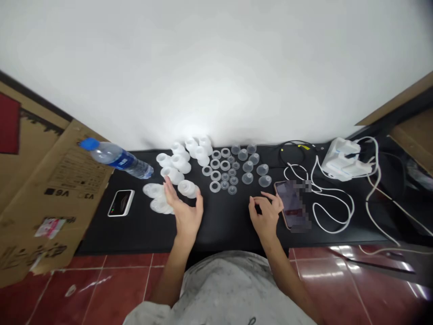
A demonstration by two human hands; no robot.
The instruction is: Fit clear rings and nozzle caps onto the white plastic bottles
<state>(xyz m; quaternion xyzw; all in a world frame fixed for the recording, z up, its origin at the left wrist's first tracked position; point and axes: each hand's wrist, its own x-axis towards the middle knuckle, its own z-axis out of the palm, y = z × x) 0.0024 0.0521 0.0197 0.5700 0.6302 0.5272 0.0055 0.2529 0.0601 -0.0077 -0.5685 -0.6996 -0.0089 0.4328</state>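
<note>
My left hand (184,212) hovers open over the black tabletop (223,225), fingers spread. Its fingertips are beside a translucent silicone funnel piece (186,188) and another (172,175); I cannot tell if they touch. More of these funnel pieces (157,194) lie stacked and scattered around it. My right hand (267,212) is open and holds nothing, its fingertips at the edge of a smartphone (291,203) with a lit screen. Between my hands lie several clear silicone rings (215,186) and several small clear cups (247,178), set in loose rows.
A water bottle (118,159) with a blue cap lies at the left, near a white-framed black device (121,203). White cables (333,207) and a white multi-port charger (343,160) are on the right. Cardboard (57,189) covers the left side, with a white wall behind.
</note>
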